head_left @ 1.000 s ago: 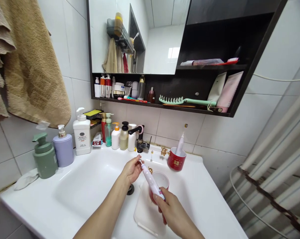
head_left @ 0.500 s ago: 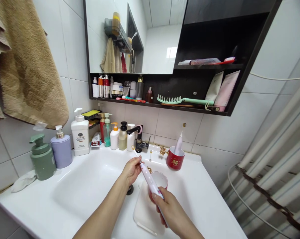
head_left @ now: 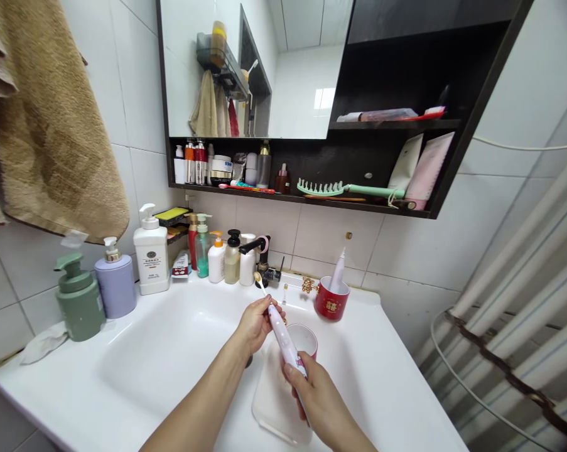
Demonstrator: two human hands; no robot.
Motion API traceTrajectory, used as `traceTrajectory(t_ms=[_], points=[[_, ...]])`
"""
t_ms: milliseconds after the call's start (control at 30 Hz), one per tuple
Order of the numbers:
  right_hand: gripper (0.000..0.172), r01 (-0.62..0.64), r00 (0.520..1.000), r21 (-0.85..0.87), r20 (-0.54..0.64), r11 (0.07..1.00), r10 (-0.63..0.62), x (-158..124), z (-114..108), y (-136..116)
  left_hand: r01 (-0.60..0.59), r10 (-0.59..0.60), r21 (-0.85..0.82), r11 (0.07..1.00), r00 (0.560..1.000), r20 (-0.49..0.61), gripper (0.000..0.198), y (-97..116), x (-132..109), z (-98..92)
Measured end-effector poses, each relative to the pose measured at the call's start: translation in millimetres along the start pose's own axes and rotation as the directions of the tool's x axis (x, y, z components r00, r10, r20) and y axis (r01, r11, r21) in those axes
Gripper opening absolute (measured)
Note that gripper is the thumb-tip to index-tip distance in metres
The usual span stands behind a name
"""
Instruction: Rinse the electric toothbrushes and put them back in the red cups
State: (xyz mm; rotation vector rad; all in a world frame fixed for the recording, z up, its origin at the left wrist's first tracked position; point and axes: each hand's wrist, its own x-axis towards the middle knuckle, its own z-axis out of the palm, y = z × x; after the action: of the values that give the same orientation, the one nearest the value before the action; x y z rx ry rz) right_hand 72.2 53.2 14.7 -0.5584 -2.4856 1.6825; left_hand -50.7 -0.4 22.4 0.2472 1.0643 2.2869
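Observation:
My right hand (head_left: 311,392) is wrapped round the lower part of a white electric toothbrush (head_left: 283,336), which slants up to the left over the sink (head_left: 170,339). The fingers of my left hand (head_left: 255,323) pinch the brush where its narrow neck meets the handle. Its head, with a yellowish rim, points towards the black faucet (head_left: 263,260). Below the brush a red cup (head_left: 311,342) with a white inside is partly hidden by it and my right hand. A whitish tray (head_left: 276,402) lies under them.
A second red cup (head_left: 331,301) on the right rim holds a white pointed device (head_left: 338,270). Pump bottles (head_left: 152,260) line the back and left rim. A dark shelf (head_left: 334,202) hangs above; a towel (head_left: 61,125) hangs left.
My left hand has shifted slightly up and right along the toothbrush neck. The brush head has turned and shows more clearly beside the faucet. My right hand has moved slightly left.

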Motion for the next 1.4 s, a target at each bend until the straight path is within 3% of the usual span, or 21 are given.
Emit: traceTrajectory(t_ms=[200,400,567,667,833,1033,1167,1300,1400], points=[[0.019,0.09,0.995,-0.003,-0.034,0.996,-0.09,0.5,-0.4,-0.3,0.003,-0.004,0.021,1.0,1.0,0.018,0.014,1.7,-2.8,2.8],[0.021,-0.054,0.988,0.281,0.152,0.958,0.011,-2.6,-0.4,-9.8,0.041,-0.041,0.01,0.999,0.998,0.037,0.016,3.6,-5.5,4.6],[0.018,-0.01,0.999,0.152,0.051,0.988,0.003,-1.4,0.3,-7.2,-0.027,0.027,0.008,1.0,0.997,-0.07,0.016,-0.4,-3.0,3.7],[0.017,0.011,1.0,0.135,0.025,0.991,-0.015,-2.4,1.4,-5.5,-0.065,0.066,0.02,0.998,0.997,-0.026,0.017,-1.3,-1.9,2.3],[0.025,-0.029,0.993,0.33,0.12,0.944,-0.012,-4.6,2.2,-8.2,-0.07,0.069,0.013,0.997,0.997,0.037,0.02,-0.6,-3.1,3.1],[0.027,-0.077,0.988,0.443,0.156,0.893,0.008,-7.0,4.9,-8.9,0.004,-0.001,-0.037,0.999,0.996,0.093,0.019,-2.6,-5.2,5.9],[0.026,0.046,0.996,0.492,0.04,0.869,-0.076,-2.1,7.3,-8.6,0.026,-0.031,0.039,0.999,0.991,0.128,0.022,-6.8,-15.1,14.2],[0.024,0.314,0.944,0.446,-0.243,0.838,-0.224,21.2,-7.3,-13.2,-0.071,0.056,0.228,0.971,0.996,0.072,0.023,-10.1,-24.6,16.6],[0.024,0.417,0.883,0.388,-0.386,0.822,-0.266,47.9,-25.9,-16.7,-0.192,0.201,0.551,0.812,0.978,0.045,0.018,-17.3,-27.5,7.8]])
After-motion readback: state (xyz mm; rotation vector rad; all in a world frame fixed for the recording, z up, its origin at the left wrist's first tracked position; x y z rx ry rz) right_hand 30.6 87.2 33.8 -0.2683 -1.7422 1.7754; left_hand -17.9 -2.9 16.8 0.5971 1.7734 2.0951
